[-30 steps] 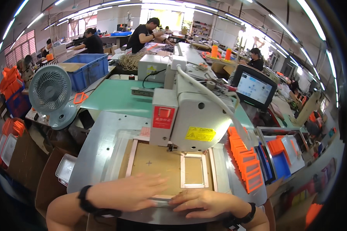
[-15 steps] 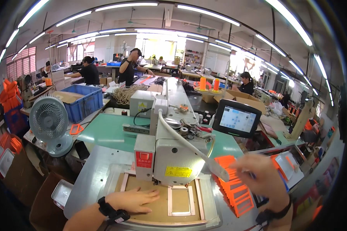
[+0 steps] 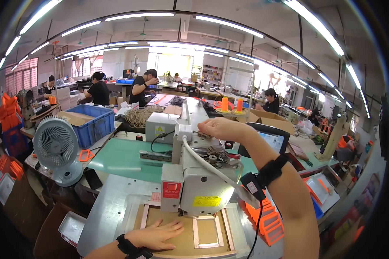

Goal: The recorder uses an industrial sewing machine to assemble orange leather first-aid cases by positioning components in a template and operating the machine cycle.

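My left hand (image 3: 159,235) lies flat with fingers spread on a brown board (image 3: 183,248) under the head of an industrial sewing machine (image 3: 206,186). Beside its fingertips, a small pale rectangular frame (image 3: 196,233) is fixed on the board. My right arm reaches up across the machine. The right hand (image 3: 220,129) is above the machine's top, by a small metal part there, its thumb and fingers pressed together. Whatever is between those fingers is too small to make out. Orange thread cones (image 3: 225,105) stand farther back.
Stacked orange slotted pieces (image 3: 270,222) lie right of the board. A screen (image 3: 270,140) stands partly behind my right arm. On the left are a fan (image 3: 55,144), a phone (image 3: 93,178) and a blue crate (image 3: 93,129). Several people work at tables farther back.
My right hand has moved from above the orange pieces up and leftward to the machine's top, its fingers now together. My left hand stays flat on the board. The whole view has shifted slightly.
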